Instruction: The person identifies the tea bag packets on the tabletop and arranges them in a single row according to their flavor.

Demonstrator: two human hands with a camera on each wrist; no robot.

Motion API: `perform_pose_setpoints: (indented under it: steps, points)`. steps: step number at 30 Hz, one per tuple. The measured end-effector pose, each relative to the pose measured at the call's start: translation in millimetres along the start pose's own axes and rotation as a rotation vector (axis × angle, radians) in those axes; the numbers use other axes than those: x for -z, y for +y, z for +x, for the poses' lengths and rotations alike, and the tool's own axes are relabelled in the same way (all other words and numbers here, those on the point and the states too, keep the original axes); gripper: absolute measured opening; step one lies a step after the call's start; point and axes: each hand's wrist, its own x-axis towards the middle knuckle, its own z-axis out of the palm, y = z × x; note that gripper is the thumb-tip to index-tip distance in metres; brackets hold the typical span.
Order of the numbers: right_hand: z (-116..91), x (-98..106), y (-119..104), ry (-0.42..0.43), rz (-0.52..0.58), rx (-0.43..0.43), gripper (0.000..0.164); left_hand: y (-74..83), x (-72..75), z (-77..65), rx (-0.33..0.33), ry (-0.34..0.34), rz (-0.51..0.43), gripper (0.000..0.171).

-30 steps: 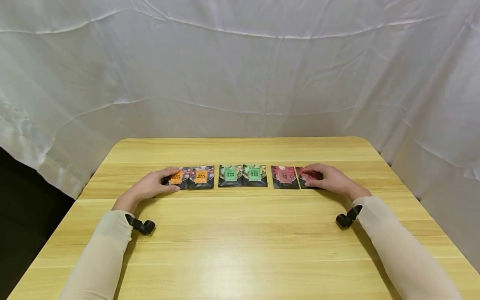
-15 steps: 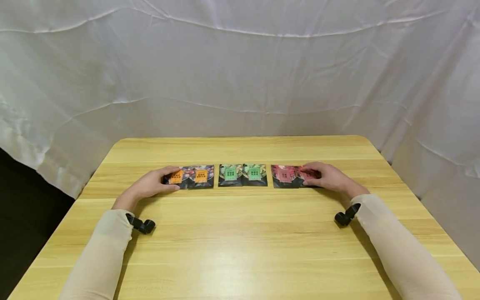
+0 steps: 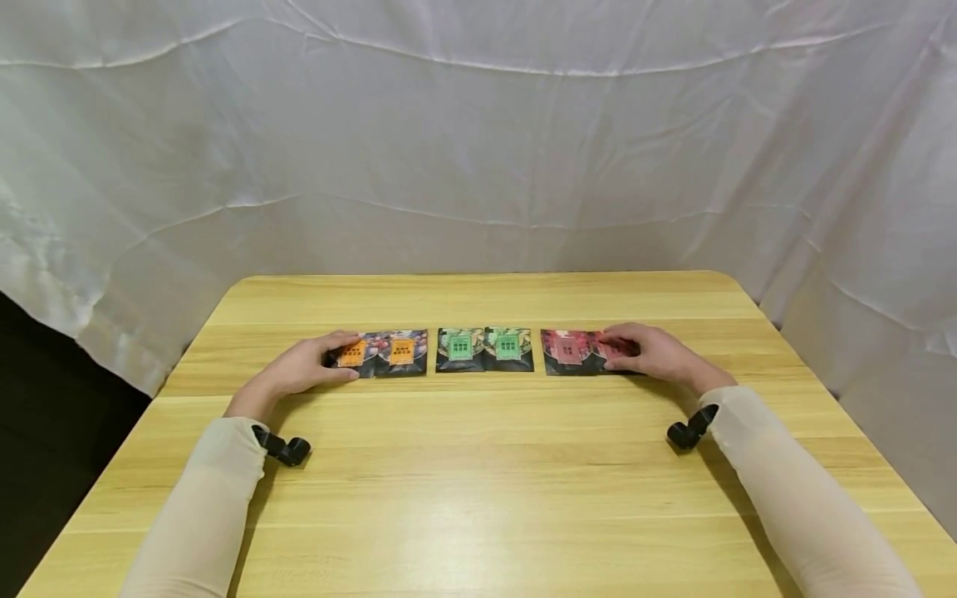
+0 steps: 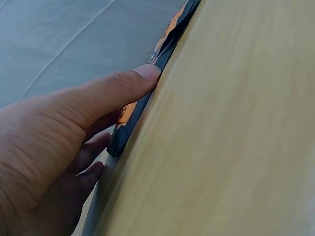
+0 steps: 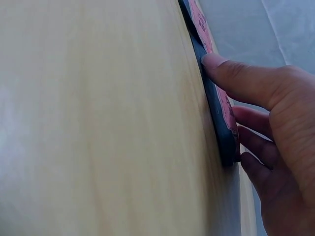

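Observation:
Six flat black sachets lie in a row across the table, in pairs with orange, green and red labels. At the left end my left hand (image 3: 305,364) holds the outer orange-labelled sachet (image 3: 351,355) by its edges, thumb (image 4: 147,73) on the near edge. The inner orange-labelled sachet (image 3: 400,354) is beside it. At the right end my right hand (image 3: 658,357) holds the outer red-labelled sachet (image 3: 607,352), partly hidden under the fingers; its thumb (image 5: 214,61) lies along the near edge. That sachet meets the inner red-labelled sachet (image 3: 568,353).
Between the held ends lie two green-labelled sachets (image 3: 459,350), side by side, with gaps to the pairs on both sides. The wooden table (image 3: 478,482) stretches toward me. A pale curtain (image 3: 478,149) hangs behind its far edge.
My right hand has slid the outer red-labelled sachet left against its neighbour, closing the small gap between them. The left hand has stayed in place.

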Motion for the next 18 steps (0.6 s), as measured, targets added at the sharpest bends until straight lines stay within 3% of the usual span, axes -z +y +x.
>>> perform_pose_setpoints:
  steps: [18]
  points:
    - [-0.3,4.0,-1.2,0.003,-0.024,0.008,0.052,-1.7,0.8,1.7,-0.002,0.006,0.02,0.08]
